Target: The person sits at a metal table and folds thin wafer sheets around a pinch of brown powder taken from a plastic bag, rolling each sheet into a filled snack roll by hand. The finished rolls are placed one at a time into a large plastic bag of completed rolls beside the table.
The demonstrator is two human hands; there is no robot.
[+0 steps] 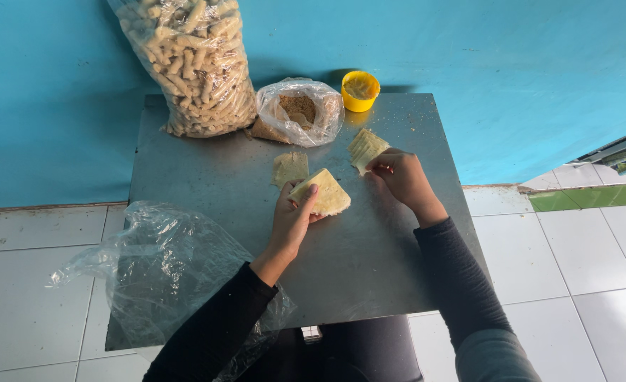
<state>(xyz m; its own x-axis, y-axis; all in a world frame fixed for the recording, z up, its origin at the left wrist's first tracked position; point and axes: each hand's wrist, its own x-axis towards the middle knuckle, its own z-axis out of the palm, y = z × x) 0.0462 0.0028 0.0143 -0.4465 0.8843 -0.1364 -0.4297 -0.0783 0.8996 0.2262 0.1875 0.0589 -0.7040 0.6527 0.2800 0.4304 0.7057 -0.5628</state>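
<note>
My left hand (292, 219) holds a pale yellow triangular piece of food (325, 192) just above the grey metal table (369, 262). My right hand (400, 175) rests on the table with its fingertips pinching the lower edge of a ridged yellow piece (365, 148). A flat, crumb-coated square piece (290, 168) lies on the table just left of the held triangle. Both arms wear dark long sleeves.
At the table's back stand a tall clear bag of tube-shaped snacks (194, 64), a smaller clear bag of brown crumbs (300, 111) and a yellow cup (360, 90). An empty clear plastic bag (161, 272) drapes over the front left corner. White floor tiles surround the table; a blue wall is behind.
</note>
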